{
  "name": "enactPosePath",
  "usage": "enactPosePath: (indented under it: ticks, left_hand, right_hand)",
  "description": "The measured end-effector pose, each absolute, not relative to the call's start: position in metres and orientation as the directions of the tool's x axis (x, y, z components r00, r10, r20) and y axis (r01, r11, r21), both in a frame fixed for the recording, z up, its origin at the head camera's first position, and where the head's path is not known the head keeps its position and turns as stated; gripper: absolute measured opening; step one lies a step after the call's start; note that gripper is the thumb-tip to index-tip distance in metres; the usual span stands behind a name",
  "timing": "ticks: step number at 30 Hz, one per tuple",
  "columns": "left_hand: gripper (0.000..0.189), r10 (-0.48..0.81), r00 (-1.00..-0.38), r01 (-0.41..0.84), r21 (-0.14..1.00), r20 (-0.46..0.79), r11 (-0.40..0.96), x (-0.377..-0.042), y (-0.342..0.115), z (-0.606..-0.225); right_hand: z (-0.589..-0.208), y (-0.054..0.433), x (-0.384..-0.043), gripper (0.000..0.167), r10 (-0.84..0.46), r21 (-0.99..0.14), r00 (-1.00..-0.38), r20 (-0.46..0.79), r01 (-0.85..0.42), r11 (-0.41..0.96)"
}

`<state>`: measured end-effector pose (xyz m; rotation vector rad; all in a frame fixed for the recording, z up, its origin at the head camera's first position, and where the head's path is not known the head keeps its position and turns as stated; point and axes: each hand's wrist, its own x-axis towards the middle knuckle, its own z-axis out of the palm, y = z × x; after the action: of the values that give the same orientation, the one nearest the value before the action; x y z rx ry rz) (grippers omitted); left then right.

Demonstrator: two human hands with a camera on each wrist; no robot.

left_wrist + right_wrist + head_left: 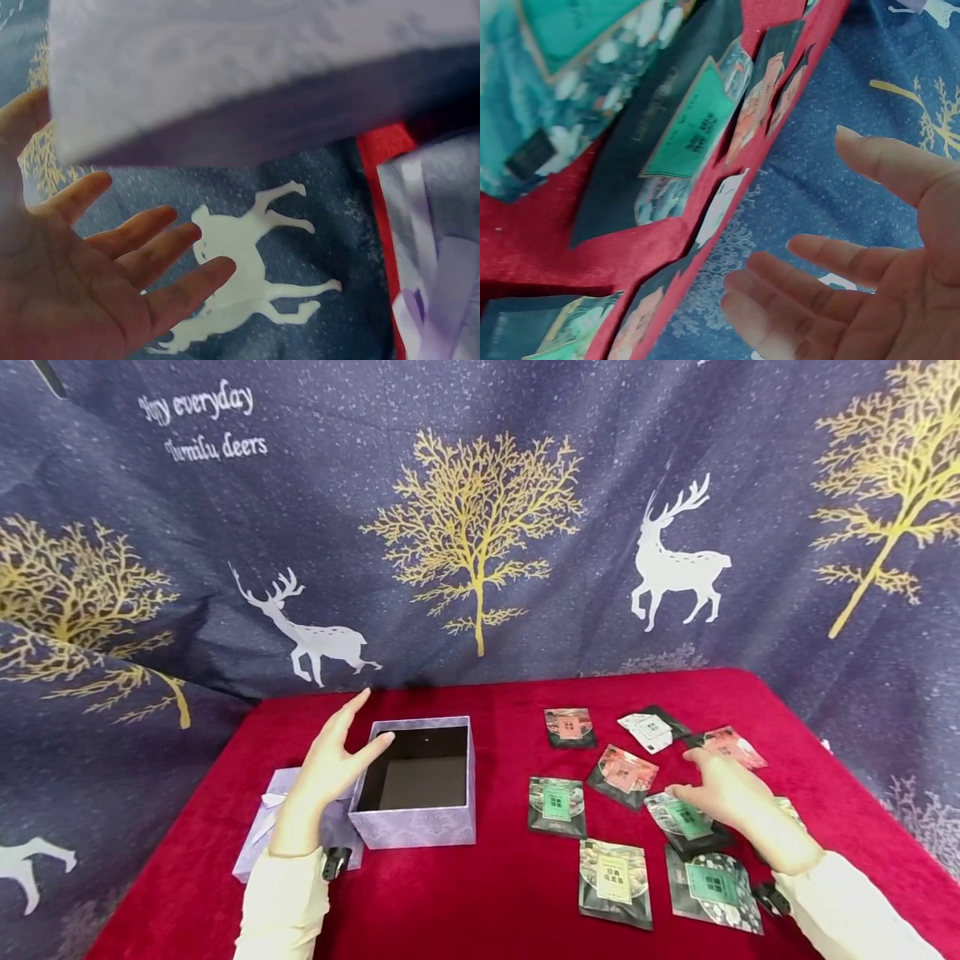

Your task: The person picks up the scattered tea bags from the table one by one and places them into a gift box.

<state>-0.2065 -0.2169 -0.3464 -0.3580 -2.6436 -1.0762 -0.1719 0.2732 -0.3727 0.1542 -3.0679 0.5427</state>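
Note:
My left hand [330,768] hovers at the left side of an open lilac box [420,828], thumb and fingers spread and holding nothing. The box's black inside shows no contents. In the left wrist view, the box wall [225,82] looms above the spread fingers [172,247]. Over the tea packets at the right, my right hand [731,789] is held with loosely bent, parted fingers and grips nothing. Beneath it is a green-labelled packet [686,818], and a red-labelled packet [735,745] lies just beyond. The right wrist view shows that palm [900,300] empty.
Left of the box lies its lilac lid [258,839] with a ribbon bow, partly behind my left forearm. Several more packets are scattered on the red cloth [495,902], among them a yellow-labelled one [615,883]. A dark blue curtain [525,610] hangs behind the table.

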Motion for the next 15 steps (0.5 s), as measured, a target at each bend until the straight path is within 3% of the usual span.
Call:
enactPosePath:
  ticks: [15]
  left_hand:
    - [0.065,0.136,-0.982,0.183,0.821,0.129,0.541,-0.208,-0.241,-0.361]
  right_hand:
    - [-0.386,0.29,-0.166,0.072,-0.016,-0.303,-0.995,-0.097,0.014,0.953]
